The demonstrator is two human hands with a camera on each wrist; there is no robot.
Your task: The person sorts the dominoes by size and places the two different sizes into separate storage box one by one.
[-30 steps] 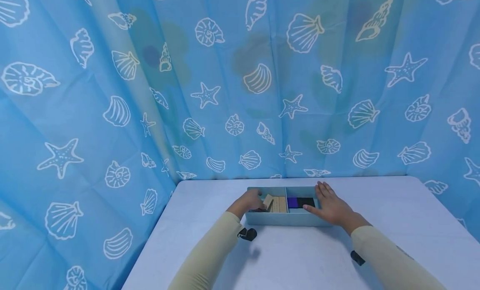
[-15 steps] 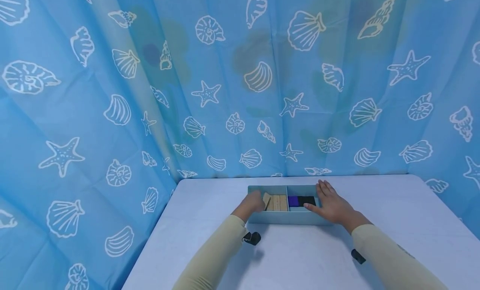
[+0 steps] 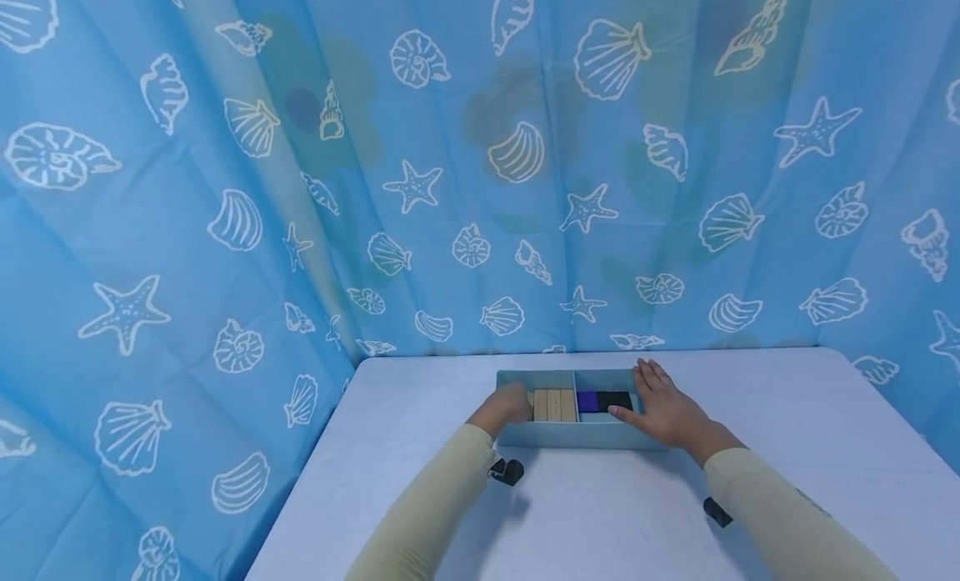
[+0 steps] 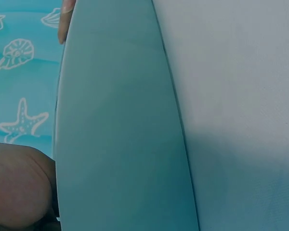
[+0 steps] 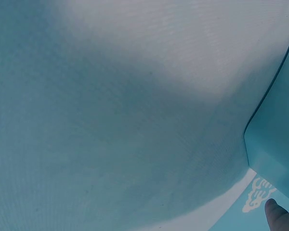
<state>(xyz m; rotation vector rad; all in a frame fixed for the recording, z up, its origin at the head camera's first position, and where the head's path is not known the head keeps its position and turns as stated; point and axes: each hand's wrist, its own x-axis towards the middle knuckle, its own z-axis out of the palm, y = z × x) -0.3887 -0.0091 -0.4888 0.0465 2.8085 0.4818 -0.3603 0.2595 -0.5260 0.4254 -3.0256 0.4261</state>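
Observation:
A pale blue box (image 3: 581,436) with a divider stands near the table's back edge. Flat light wooden blocks (image 3: 553,405) lie side by side in its left compartment. My left hand (image 3: 512,403) reaches into that compartment beside the leftmost block; its fingertips are hidden, and I cannot tell what they hold. In the left wrist view, part of this hand (image 4: 19,185) shows over the box's wall. My right hand (image 3: 667,408) rests at the box's right end, fingers straight along the rim and thumb over the front edge. A purple block (image 3: 587,402) and black blocks (image 3: 615,401) fill part of the right compartment.
The box stands on a white-covered table (image 3: 600,514). Behind it and at the left hangs a blue curtain (image 3: 450,197) with white shell and starfish prints. Black wrist mounts (image 3: 507,471) hang below both sleeves.
The tilted wooden block at the left now lies almost level with its neighbours. My left hand has moved slightly right and its fingers went down out of sight. My right hand has stayed still.

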